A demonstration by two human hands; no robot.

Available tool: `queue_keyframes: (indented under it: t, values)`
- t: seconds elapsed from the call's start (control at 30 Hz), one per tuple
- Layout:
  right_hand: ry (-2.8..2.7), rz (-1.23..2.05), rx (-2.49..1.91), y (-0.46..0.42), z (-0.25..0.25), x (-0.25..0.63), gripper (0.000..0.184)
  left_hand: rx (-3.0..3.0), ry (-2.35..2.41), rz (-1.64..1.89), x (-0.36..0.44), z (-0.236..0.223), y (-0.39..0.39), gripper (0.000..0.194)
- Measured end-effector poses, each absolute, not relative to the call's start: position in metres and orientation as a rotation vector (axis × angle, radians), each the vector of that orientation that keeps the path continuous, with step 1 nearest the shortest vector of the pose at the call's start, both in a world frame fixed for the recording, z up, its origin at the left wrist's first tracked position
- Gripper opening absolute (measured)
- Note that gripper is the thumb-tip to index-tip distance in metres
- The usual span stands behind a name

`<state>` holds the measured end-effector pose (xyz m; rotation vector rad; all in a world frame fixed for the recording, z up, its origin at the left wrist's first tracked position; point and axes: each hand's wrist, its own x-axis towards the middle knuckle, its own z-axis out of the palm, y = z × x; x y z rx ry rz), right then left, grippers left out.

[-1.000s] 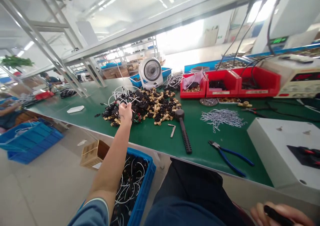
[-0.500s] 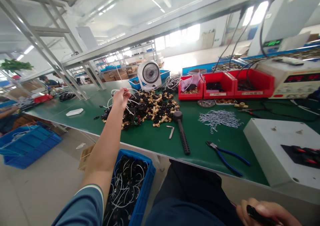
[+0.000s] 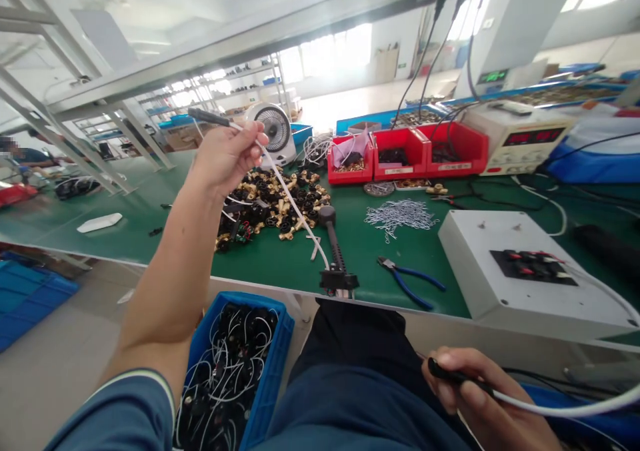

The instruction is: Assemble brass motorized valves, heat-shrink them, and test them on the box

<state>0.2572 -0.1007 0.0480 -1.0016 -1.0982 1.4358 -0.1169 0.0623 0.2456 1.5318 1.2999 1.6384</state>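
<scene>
One green table spreads below our left hand; right of that grip stand three red bins. There we pinch one white cable, its one black part below-right; our right hand clasps one black plug.

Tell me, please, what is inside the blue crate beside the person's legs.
Black parts and white cables show inside the crate; they hide its bottom and anything beneath them.
</scene>
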Motion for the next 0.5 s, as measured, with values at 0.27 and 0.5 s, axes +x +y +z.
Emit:
queue_keyframes:
  t: [0.27, 0.5]
  values:
    - [-1.102, 1.460, -0.963, -0.102, 0.042, 0.264, 0.033, 1.743, 1.003, 1.794, -0.050, 0.241, 0.044, 0.023]
    - [-1.226, 1.450, -0.726, -0.094, 0.021, 0.268, 0.019, 1.960, 0.953, 1.773, -0.017, 0.198, -0.008, 0.029]
